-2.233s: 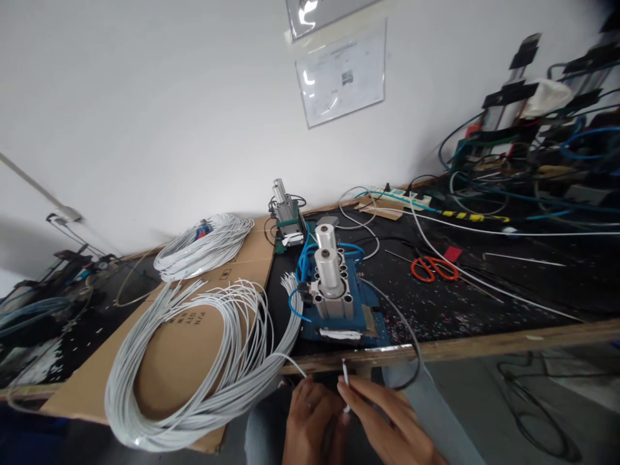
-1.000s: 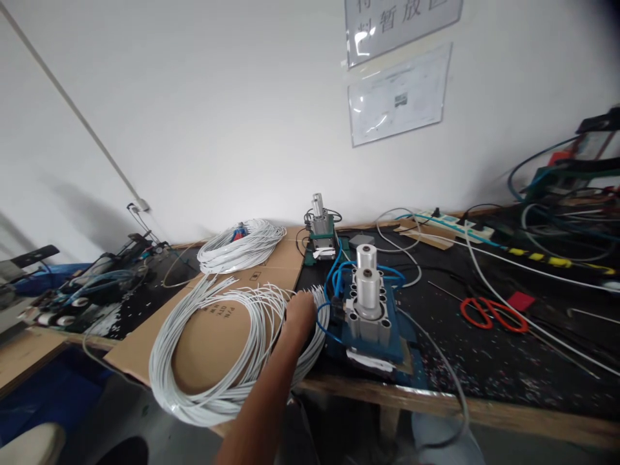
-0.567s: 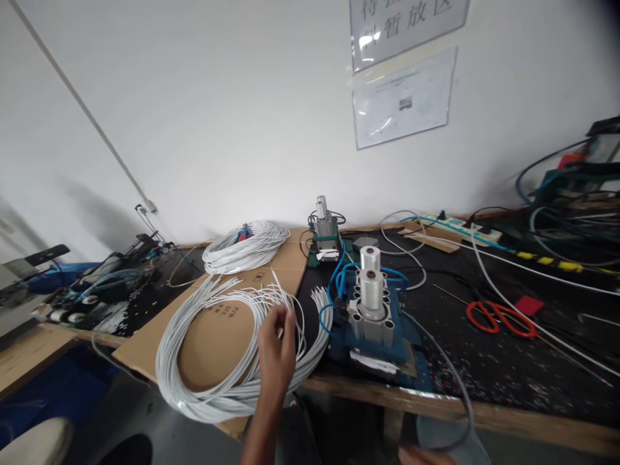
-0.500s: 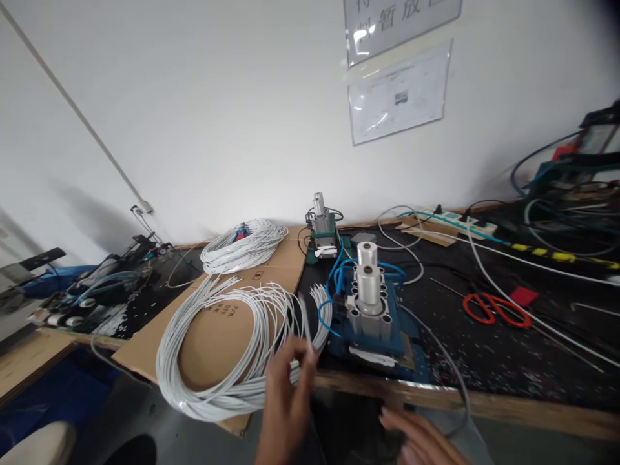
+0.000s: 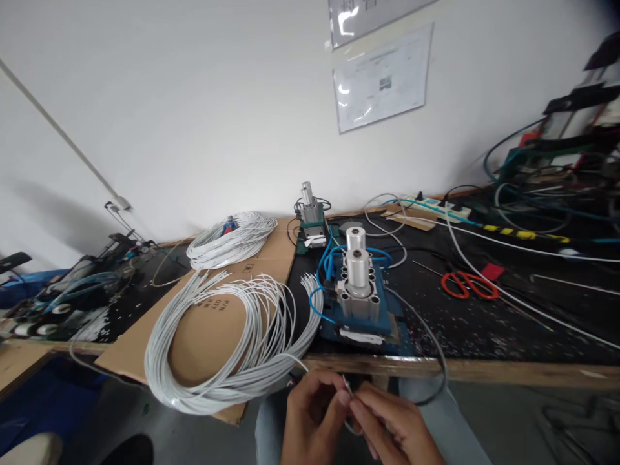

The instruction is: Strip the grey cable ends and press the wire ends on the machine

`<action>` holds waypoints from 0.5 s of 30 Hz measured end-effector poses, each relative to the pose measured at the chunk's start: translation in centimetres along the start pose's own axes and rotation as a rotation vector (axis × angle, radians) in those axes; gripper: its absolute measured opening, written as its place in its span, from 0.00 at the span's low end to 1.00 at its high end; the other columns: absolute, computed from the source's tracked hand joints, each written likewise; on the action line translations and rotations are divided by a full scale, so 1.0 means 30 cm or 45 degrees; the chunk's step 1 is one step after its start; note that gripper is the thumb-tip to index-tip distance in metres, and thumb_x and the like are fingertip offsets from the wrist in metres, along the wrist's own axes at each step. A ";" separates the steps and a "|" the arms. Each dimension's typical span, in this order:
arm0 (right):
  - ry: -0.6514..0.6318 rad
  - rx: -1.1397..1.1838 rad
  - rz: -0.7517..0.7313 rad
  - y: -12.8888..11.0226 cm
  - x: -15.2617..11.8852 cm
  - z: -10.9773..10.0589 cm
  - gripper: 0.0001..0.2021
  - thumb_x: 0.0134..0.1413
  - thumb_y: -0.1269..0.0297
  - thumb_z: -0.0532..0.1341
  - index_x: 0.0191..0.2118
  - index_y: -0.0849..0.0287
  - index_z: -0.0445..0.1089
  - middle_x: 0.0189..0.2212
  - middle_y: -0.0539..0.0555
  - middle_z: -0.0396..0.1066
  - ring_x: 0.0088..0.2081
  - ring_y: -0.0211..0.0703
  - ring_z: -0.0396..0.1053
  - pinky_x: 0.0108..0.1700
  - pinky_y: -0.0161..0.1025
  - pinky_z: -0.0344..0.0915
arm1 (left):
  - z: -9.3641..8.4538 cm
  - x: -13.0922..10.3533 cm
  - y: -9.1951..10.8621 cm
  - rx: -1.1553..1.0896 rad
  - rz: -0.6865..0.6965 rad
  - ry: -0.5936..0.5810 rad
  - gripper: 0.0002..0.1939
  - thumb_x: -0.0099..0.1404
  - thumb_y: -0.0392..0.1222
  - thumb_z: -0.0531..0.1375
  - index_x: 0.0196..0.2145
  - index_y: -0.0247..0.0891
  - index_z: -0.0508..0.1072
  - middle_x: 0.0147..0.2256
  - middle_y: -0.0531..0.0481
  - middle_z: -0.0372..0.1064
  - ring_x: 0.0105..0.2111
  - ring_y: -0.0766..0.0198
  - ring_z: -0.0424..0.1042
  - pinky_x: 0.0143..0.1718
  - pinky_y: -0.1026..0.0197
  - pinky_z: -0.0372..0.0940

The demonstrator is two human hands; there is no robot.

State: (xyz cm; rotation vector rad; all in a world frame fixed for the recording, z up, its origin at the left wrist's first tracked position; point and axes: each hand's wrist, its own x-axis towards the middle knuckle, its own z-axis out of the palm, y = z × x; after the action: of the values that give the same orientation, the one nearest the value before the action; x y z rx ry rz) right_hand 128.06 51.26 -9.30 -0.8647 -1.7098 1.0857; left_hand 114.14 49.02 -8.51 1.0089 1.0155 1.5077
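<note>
White wall [image 5: 217, 116] behind, cardboard [image 5: 130, 349] on a black bench [image 5: 465, 329], coiled white cables [image 5: 230, 382] across the cardboard; left hand [image 5: 316, 416] and right hand [image 5: 387, 423] pinching a cable end [image 5: 347, 386] together before the wooden edge [image 5: 484, 373]; orange scissors [image 5: 465, 283] farther right

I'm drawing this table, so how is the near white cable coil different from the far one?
The near coil makes a wide ring with cardboard showing through; the far coil is more of a heap. A red-and-blue thing shows on the far coil, none on the near coil. A near coil strand leads toward the left hand; the far coil lies near the wall. Both are whitish cables.
</note>
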 end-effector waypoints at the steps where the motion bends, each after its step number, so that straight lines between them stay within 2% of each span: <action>1: -0.006 -0.031 -0.002 -0.001 -0.004 -0.003 0.21 0.70 0.54 0.54 0.26 0.57 0.68 0.22 0.49 0.67 0.22 0.35 0.65 0.22 0.28 0.60 | 0.012 0.003 0.015 -0.024 -0.055 0.016 0.14 0.61 0.50 0.69 0.32 0.36 0.77 0.26 0.51 0.70 0.23 0.65 0.71 0.27 0.64 0.66; 5: -0.038 -0.141 -0.044 -0.012 -0.009 -0.015 0.19 0.71 0.58 0.53 0.27 0.56 0.68 0.25 0.50 0.70 0.28 0.38 0.72 0.31 0.29 0.65 | 0.042 0.005 0.044 0.004 -0.109 0.089 0.17 0.57 0.53 0.72 0.30 0.35 0.77 0.25 0.52 0.69 0.22 0.67 0.69 0.25 0.65 0.65; 9: -0.029 -0.190 -0.100 -0.026 -0.007 -0.013 0.17 0.70 0.59 0.54 0.29 0.56 0.69 0.25 0.49 0.72 0.28 0.39 0.73 0.32 0.30 0.66 | 0.037 0.010 0.049 0.115 -0.065 0.058 0.18 0.60 0.54 0.69 0.30 0.35 0.76 0.25 0.51 0.68 0.23 0.66 0.67 0.26 0.65 0.63; 12: 0.018 -0.256 -0.088 -0.025 -0.014 -0.023 0.16 0.71 0.59 0.53 0.31 0.56 0.70 0.24 0.49 0.72 0.26 0.39 0.72 0.30 0.30 0.66 | 0.001 0.032 0.078 0.304 0.020 -0.083 0.14 0.63 0.48 0.66 0.27 0.36 0.73 0.25 0.52 0.65 0.25 0.67 0.63 0.27 0.66 0.59; 14: -0.119 -0.324 -0.120 -0.013 -0.023 -0.046 0.13 0.69 0.63 0.55 0.33 0.56 0.72 0.27 0.50 0.75 0.29 0.40 0.75 0.33 0.30 0.68 | -0.033 0.050 0.109 0.487 -0.034 -0.275 0.07 0.60 0.38 0.64 0.25 0.36 0.72 0.25 0.53 0.65 0.26 0.67 0.63 0.28 0.66 0.57; 15: -0.235 -0.362 -0.156 -0.003 -0.027 -0.060 0.10 0.67 0.66 0.57 0.34 0.55 0.74 0.30 0.50 0.77 0.32 0.41 0.76 0.36 0.30 0.69 | -0.048 0.058 0.121 0.585 -0.116 -0.425 0.04 0.57 0.34 0.63 0.25 0.36 0.73 0.24 0.53 0.66 0.26 0.68 0.63 0.27 0.66 0.56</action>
State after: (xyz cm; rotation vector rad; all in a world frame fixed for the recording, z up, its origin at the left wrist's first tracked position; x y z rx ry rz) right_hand 130.03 51.04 -9.10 -0.8403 -2.0791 0.8749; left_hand 111.50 50.10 -5.31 1.4587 1.1685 1.0026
